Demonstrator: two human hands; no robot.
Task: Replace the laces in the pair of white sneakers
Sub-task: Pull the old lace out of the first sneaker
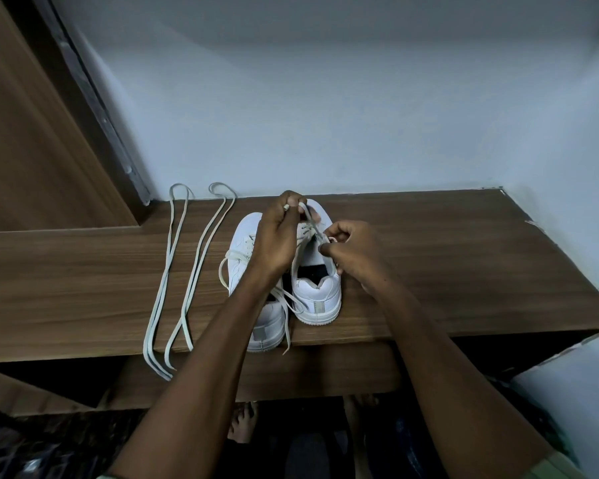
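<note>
Early stage: on the wooden tabletop (429, 257), the left hand (277, 236) and right hand (350, 247) each pinch the old lace (308, 224) of the right sneaker (320, 292). The left sneaker (242, 243) remains laced; two replacement laces (173, 271) lie unused beside it.

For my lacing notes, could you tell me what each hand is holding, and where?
The left hand pinches the lace of the right-hand sneaker near its tip; the right hand pinches the same lace at the eyelets.
</note>
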